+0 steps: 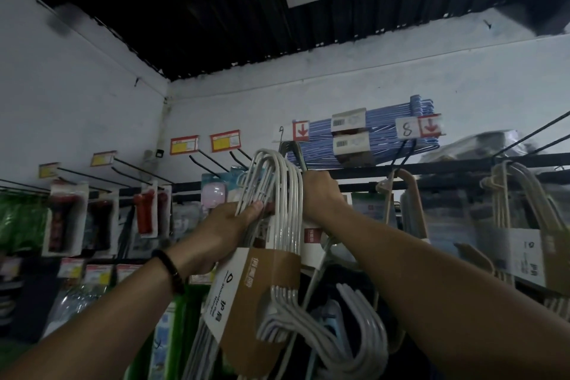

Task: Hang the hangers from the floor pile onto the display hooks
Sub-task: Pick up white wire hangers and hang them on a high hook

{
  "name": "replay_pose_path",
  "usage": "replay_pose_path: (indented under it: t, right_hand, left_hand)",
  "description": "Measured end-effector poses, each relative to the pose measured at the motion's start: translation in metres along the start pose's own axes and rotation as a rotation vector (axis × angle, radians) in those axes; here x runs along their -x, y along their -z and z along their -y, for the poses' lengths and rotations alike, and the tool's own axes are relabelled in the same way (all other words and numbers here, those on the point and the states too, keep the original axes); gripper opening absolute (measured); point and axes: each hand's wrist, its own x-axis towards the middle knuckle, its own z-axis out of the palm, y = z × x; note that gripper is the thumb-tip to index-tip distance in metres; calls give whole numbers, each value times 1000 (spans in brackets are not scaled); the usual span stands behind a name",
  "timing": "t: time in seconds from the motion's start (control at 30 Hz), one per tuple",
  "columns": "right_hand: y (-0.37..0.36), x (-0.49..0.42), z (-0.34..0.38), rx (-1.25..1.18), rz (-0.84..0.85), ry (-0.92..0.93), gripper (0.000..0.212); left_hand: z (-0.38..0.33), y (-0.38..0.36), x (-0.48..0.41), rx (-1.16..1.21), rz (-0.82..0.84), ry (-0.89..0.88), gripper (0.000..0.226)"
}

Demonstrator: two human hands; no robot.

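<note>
Up near the black rail (431, 168), in front of my face, the bundle of white hangers (277, 191) stands with its hook ends pointing up, the tops just short of the shelf edge. A brown and white cardboard sleeve (262, 284) wraps the bundle lower down, and its white shoulders curve away beneath that.

My left hand (228, 225) grasps the bundle just below the hooks, thumb pressed across the wires and fingers curled behind them. A dark beaded bracelet (171, 268) sits on that wrist.

My right hand (322, 194) is clenched just to the right of the hook tops, at the foot of a grey metal piece (296, 153) that rises out of my fist. Whether that piece is a display hook I cannot tell.

On top of the shelf behind lies a stack of blue hangers (320, 136) with barcode labels. Further right along the rail hang beige hangers (410, 191) and more cream-white ones (509, 191).

To the left, bare black prongs (209, 160) jut from the wall with yellow and red price tags (184, 144) at their tips, and below them hang red-handled packaged goods (145, 210).
</note>
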Motion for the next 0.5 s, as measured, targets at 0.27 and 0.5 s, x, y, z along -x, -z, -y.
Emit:
replay_pose_path:
  t: [0.27, 0.5]
  right_hand:
    - [-35, -11, -19, -71, 73, -120, 14]
    - [-56, -10, -58, 416, 263, -52, 36]
  left_hand:
    - [23, -5, -1, -113, -17, 46, 44]
    - [31, -13, 4, -248, -97, 18, 34]
